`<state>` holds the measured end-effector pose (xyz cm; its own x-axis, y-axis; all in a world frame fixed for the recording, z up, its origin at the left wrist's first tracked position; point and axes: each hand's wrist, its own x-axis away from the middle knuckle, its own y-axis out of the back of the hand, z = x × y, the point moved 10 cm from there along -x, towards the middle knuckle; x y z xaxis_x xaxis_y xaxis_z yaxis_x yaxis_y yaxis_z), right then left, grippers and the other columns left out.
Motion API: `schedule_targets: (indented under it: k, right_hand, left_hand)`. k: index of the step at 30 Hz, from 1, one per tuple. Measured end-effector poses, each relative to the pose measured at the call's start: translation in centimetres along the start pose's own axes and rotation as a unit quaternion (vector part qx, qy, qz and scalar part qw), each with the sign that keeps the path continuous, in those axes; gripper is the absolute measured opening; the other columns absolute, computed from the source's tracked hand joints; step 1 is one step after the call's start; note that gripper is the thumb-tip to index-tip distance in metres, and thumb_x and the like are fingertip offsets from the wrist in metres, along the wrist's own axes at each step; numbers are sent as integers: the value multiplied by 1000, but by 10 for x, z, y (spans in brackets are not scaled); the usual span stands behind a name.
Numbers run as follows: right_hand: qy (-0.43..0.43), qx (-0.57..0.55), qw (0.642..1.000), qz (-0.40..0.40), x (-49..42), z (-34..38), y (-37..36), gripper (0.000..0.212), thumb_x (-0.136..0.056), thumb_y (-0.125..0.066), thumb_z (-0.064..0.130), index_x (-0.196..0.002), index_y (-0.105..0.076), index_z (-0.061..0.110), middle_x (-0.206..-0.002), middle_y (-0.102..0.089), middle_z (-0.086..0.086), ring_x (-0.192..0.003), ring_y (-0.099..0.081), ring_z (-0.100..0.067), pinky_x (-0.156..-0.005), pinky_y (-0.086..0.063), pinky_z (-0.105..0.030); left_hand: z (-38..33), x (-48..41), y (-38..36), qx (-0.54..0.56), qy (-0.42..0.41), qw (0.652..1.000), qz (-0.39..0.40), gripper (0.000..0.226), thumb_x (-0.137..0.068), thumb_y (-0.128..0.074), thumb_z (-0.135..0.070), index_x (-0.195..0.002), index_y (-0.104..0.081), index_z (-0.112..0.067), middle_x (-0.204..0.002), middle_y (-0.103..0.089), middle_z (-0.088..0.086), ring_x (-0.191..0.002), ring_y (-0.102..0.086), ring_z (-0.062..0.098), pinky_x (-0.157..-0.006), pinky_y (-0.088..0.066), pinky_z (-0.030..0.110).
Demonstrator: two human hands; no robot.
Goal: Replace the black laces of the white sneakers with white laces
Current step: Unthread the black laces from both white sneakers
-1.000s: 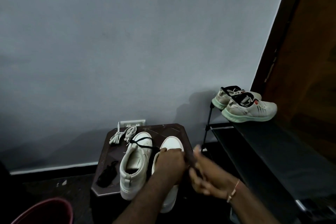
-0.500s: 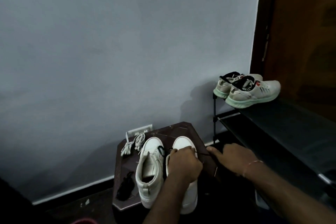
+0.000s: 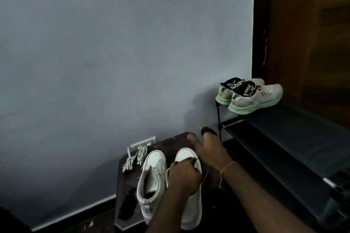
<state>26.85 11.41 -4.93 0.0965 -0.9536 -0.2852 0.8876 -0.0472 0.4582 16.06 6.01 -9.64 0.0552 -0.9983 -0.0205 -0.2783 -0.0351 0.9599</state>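
Swung the right hand (image 3: 208, 149) out past the toe toward the far right, fingers stretched and blurred; could not tell whether still gripped the black lace (image 3: 196, 159). Held the left hand (image 3: 183, 176) curled over the throat of the right sneaker (image 3: 189, 212), toe pointing far, lace strand running right toward the right hand. Stood beside the unlaced left sneaker (image 3: 153, 172) on the worktop (image 3: 166, 143); white laces (image 3: 136, 157) far left, discarded lace (image 3: 126, 208) near left, shoe rack (image 3: 284, 138) right.

My white sneakers (image 3: 153, 172) look like smooth, matt leather. The white laces (image 3: 136, 157) are woven cloth, and the worktop (image 3: 166, 143) is dark, faintly glossy wood.
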Motion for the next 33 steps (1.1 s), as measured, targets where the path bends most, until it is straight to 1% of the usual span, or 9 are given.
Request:
schedule_targets:
  k: [7, 10, 14, 16, 19, 21, 25, 29, 33]
  right_hand:
    - [-118, 340, 902, 239, 47, -74, 4, 77, -87, -31, 77, -88, -72, 12, -89, -72, -10, -89, -70, -27, -77, -51, -31]
    - [-212, -15, 866, 453, 102, -62, -34, 79, -86, -30, 76, -55, -59, 10, -38, -45, -2, -37, -50, -18, -48, -43, -23]
    - [-242, -633, 725, 123, 47, -33, -32, 58, -98, -37, 46, -69, -60, 1, -53, -58, -12, -56, -58, -26, -59, -50, -30]
    - [-150, -606, 781, -2, 14, -31, -17, 44, -101, -37, 35, -89, -67, 6, -85, -73, -13, -86, -69, -20, -81, -51, -29]
    - [16, -87, 996, 0, -9, -12, -15, 44, -104, -37, 35, -80, -66, 13, -81, -71, -4, -73, -63, -2, -69, -42, -23]
    - [86, 221, 966, 100, -7, -23, -43, 51, -100, -31, 42, -94, -66, 6, -94, -70, -12, -85, -64, -18, -76, -39, -31]
    - [71, 392, 903, 162, 19, -57, -30, 28, -95, -42, 30, -101, -62, 10, -111, -66, -13, -104, -61, -31, -84, -44, -36]
    - [-57, 336, 916, 211, 46, -64, -10, 36, -90, -46, 44, -69, -56, 15, -84, -66, -7, -83, -65, -29, -75, -49, -33]
    - [-283, -150, 896, 309, 82, -61, -42, 48, -92, -43, 36, -54, -55, 9, -38, -38, -1, -34, -34, -17, -41, -34, -24]
  left_hand:
    - [0, -6, 2, -19, -10, 1000, -21, 53, -78, -32, -34, -120, -61, -20, -118, -67, 6, -114, -57, 27, -103, -34, 32]
    - [-4, -6, 3, -28, -28, 999, -28, 63, -71, -23, -39, -117, -62, -19, -114, -67, 6, -111, -59, 26, -101, -35, 32]
    - [-3, -4, -2, -26, -27, 999, -38, 50, -72, -35, -31, -113, -62, -23, -107, -69, 7, -103, -61, 31, -95, -41, 35]
    - [-2, -4, 0, -24, -19, 998, -46, 45, -74, -37, -28, -111, -62, -22, -106, -69, 7, -102, -61, 32, -94, -43, 36]
    - [2, -6, -1, -14, -14, 999, -46, 42, -78, -34, -30, -108, -63, -20, -108, -68, 7, -104, -60, 32, -95, -40, 36]
    - [5, -8, 0, -13, -17, 999, -47, 36, -87, -34, -34, -102, -62, -19, -106, -68, 7, -103, -61, 30, -94, -39, 35]
    - [5, -12, -2, -11, -16, 999, -35, 49, -78, -29, -37, -109, -63, -19, -109, -69, 7, -107, -60, 28, -102, -38, 33]
    - [9, -12, -2, 2, -6, 999, -31, 53, -73, -32, -35, -113, -63, -20, -110, -69, 6, -109, -60, 26, -105, -34, 33]
    - [8, -10, -1, -14, -5, 999, -32, 38, -72, -33, -34, -94, -59, -17, -99, -69, 8, -102, -60, 28, -99, -35, 34]
